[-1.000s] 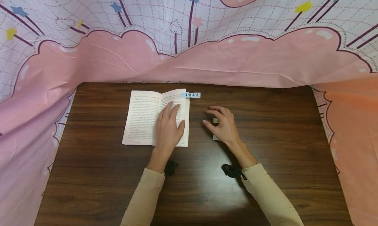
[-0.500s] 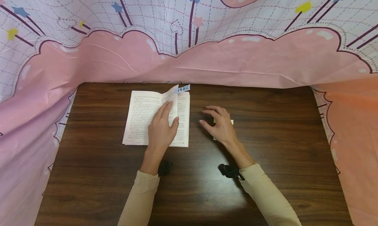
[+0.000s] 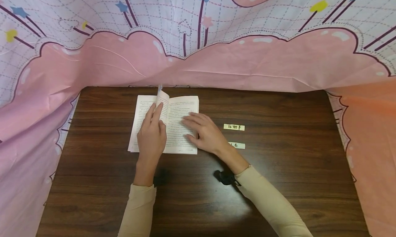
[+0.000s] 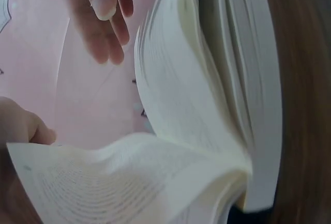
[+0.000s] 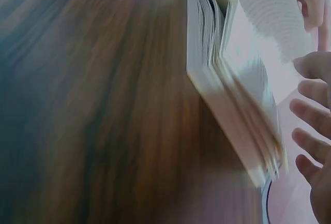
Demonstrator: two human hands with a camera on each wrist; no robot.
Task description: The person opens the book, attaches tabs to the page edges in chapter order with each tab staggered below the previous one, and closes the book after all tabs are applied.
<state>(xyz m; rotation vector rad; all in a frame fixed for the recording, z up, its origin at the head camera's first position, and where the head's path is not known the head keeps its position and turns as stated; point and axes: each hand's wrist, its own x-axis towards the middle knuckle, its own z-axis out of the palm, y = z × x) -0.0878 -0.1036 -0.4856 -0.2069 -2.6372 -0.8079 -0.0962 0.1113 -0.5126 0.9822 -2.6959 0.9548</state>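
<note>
An open book (image 3: 180, 127) of printed text lies on the dark wood table. My left hand (image 3: 151, 135) is over its left half and pinches a raised page (image 4: 114, 177) between thumb and fingers near the outer edge. That page stands up from the middle of the book, with a blue paper tab (image 3: 160, 88) showing edge-on at its top. My right hand (image 3: 208, 132) hangs over the right half, fingers spread and slightly bent; in the right wrist view its fingers (image 5: 310, 115) hold nothing.
Right of the book lie a yellow paper strip (image 3: 234, 127) and a pale green strip (image 3: 238, 145), both with handwriting; my right wrist partly covers the green one. A pink patterned curtain (image 3: 198, 70) borders the table (image 3: 294, 144) at the back and sides.
My left hand has moved left, swinging the tabbed page up off the right half towards the left. My right hand has moved left from above the paper strips to over the book, uncovering the yellow strip.
</note>
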